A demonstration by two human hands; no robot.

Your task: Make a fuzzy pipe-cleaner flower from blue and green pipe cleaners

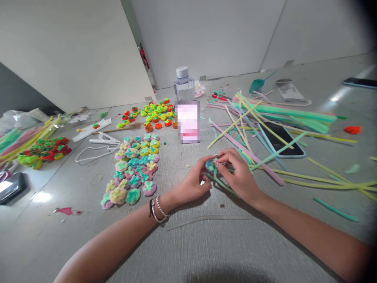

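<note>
My left hand (193, 181) and my right hand (239, 173) meet at the middle of the grey table (206, 243). Both are closed on a small coiled pipe-cleaner piece (211, 165), teal and pale pink, with a teal stem trailing toward me under the right hand. Fingertips of both hands pinch the coil from either side. A bracelet sits on my left wrist. Most of the piece is hidden by the fingers.
Pastel pipe-cleaner flowers (135, 169) lie left of my hands, bright ones (156, 112) behind. A water bottle (185, 106) stands ahead. Loose pipe cleaners (265, 129) and a phone (279, 141) spread right. A white cable (94, 151) and another phone (10, 186) lie left.
</note>
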